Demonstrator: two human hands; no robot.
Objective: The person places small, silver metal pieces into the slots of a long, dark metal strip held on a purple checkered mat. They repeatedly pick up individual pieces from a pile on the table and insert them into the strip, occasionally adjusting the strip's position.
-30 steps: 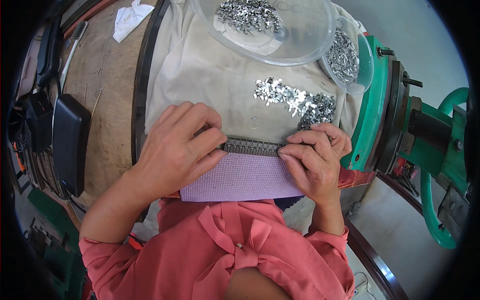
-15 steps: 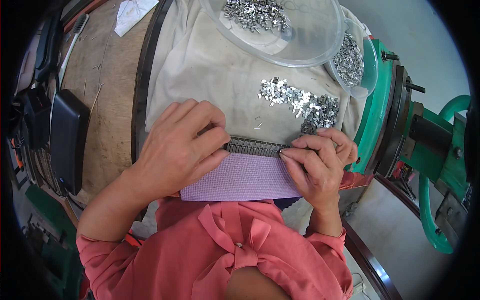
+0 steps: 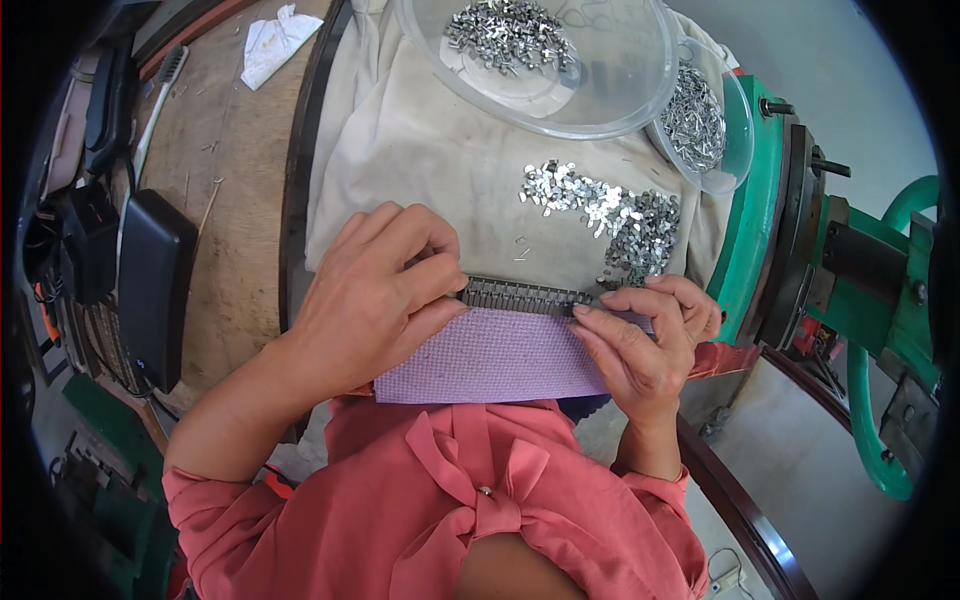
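My left hand [image 3: 385,285] is closed with thumb and fingers pinching the left end of a dark metal strip with a row of fine slots [image 3: 525,297]. The strip lies along the far edge of a lilac woven cloth [image 3: 490,355]. At the strip's right end is my right hand [image 3: 650,340], thumb and forefinger drawn together in a pinch; anything between them is too small to make out. Just beyond it, a scatter of small flat silvery metal pieces [image 3: 605,205] lies on a beige cloth [image 3: 400,150]. A few tiny bits lie loose behind the strip.
A large clear plastic tub [image 3: 620,75] at the far side holds small metal parts. Beside it, a smaller clear bowl [image 3: 735,150] contains thin metal pieces. Green machinery [image 3: 750,200] stands at right. A black box [image 3: 155,290], brush [image 3: 155,110] and crumpled tissue [image 3: 280,45] lie left.
The whole view has shifted slightly, moving most things a little to the right. My right fingertips have slid a touch along the strip toward its right end. My left hand keeps its grip.
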